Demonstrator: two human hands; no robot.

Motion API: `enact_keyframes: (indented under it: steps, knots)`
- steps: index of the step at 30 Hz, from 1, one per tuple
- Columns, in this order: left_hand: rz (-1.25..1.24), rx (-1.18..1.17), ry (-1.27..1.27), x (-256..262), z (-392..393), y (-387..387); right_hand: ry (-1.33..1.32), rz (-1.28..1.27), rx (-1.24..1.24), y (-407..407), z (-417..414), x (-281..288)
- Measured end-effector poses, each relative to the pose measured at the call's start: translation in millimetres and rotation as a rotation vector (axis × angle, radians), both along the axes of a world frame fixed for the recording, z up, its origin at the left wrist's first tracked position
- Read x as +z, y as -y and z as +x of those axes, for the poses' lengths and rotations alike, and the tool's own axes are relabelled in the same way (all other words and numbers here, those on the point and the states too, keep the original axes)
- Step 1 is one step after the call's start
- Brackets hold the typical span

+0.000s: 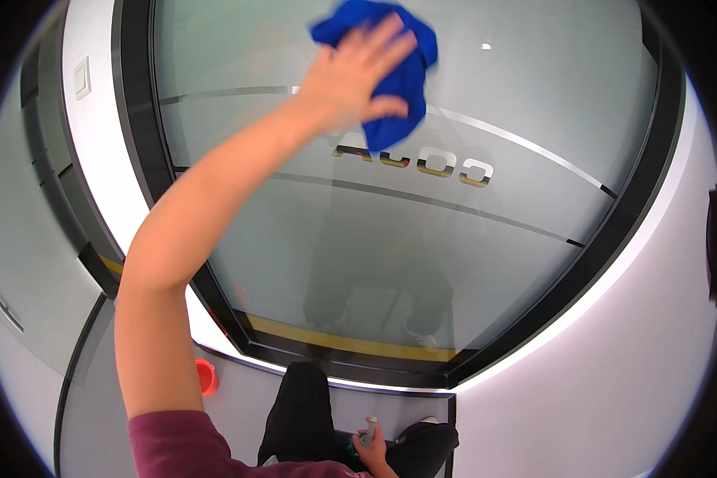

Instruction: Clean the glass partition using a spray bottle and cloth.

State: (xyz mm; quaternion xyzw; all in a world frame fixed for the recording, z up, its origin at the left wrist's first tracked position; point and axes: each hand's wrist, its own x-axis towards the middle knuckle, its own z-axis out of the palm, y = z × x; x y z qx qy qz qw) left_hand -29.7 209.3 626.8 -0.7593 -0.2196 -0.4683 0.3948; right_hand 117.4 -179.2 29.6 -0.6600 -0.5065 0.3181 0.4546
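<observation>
My left hand (361,74) is spread flat over a blue cloth (403,71), holding it against a large frosted glass panel (502,287). The cloth and fingers are slightly blurred, and the cloth's lower corner hangs just over mirrored lettering (436,161) on the glass. Low in the view, close to my body, my right hand (373,454) grips what looks like a spray bottle (370,429) with a pale top. Part of its green body shows beside my fingers; the rest is hidden.
A black frame (627,227) borders the glass. A red plastic container (206,377) stands on the grey floor (239,400) left of my knee. On the white wall strip is a light switch (82,79). A door handle (0,302) lies far left, and a pale wall (573,406) runs along the right.
</observation>
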Motion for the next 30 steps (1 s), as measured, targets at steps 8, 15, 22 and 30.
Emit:
enact_keyframes:
  steps: [8,15,22,30]
  knots:
    - [-0.354,-0.127,0.527,85,-23,11,-0.084,0.029,0.011,1,-2,-16]
    - [-0.215,0.044,0.348,58,-6,11,0.001,-0.011,0.006,3,1,-12]
    - [-0.055,-0.129,0.601,106,-37,-8,-0.017,-0.048,0.066,-7,-1,-8]
    - [-0.36,0.112,0.191,51,3,25,0.019,0.003,0.017,6,2,-4]
